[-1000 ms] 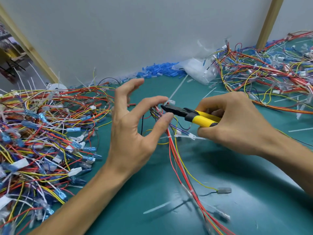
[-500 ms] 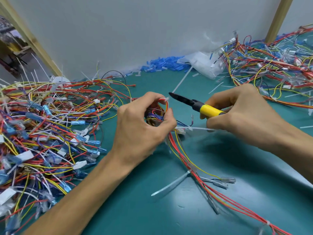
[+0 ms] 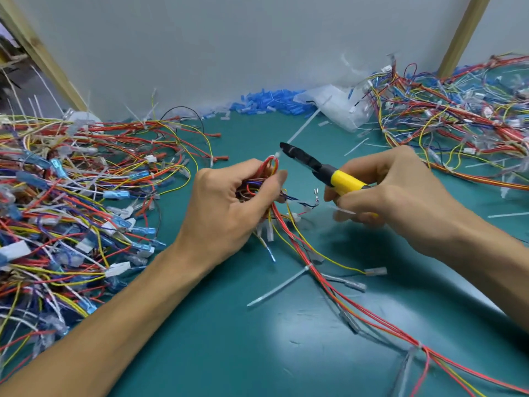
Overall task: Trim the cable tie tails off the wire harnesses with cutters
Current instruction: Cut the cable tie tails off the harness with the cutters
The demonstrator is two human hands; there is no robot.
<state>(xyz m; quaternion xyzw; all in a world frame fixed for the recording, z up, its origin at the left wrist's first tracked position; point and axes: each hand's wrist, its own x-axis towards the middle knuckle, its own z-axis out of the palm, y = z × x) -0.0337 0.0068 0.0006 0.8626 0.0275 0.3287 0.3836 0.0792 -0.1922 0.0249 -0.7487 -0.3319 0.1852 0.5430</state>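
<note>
Cable tie tail [image 3: 305, 124] slants up and to the right from the wire harness [image 3: 267, 167] gripped in the left hand [image 3: 229, 207], and the cutters [image 3: 309, 163], held tight by the right hand [image 3: 395, 193], point their tip at its base.

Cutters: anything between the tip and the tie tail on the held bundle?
Nothing visible. The cutters tip sits at the base of the tie tail; the left hand grips the bundle below it.

One wide head cam, looks fwd & down, close over table [image 3: 217, 348], wall [image 3: 229, 44] behind.
</note>
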